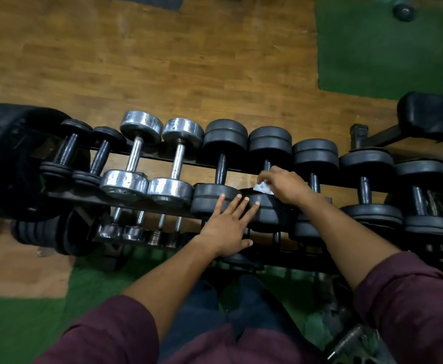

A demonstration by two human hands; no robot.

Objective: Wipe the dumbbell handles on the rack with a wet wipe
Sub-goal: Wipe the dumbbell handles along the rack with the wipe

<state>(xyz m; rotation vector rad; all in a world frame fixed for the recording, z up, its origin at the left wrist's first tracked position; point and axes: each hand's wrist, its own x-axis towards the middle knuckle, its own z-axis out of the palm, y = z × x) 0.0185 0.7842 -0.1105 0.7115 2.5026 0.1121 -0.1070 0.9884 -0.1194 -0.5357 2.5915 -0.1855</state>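
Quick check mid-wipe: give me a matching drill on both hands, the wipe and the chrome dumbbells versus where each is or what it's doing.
1. left hand
2. right hand
3. wet wipe
4. chrome dumbbells

A. left part of the top rack row
B. flat on black weight plates
C. white, pinched at a handle
D. gripping the wipe

Pairs: 1-B, 2-D, 3-C, 4-A

Wood-plank floor (141, 61), green turf mats (388, 48), black padded bench (430, 119)
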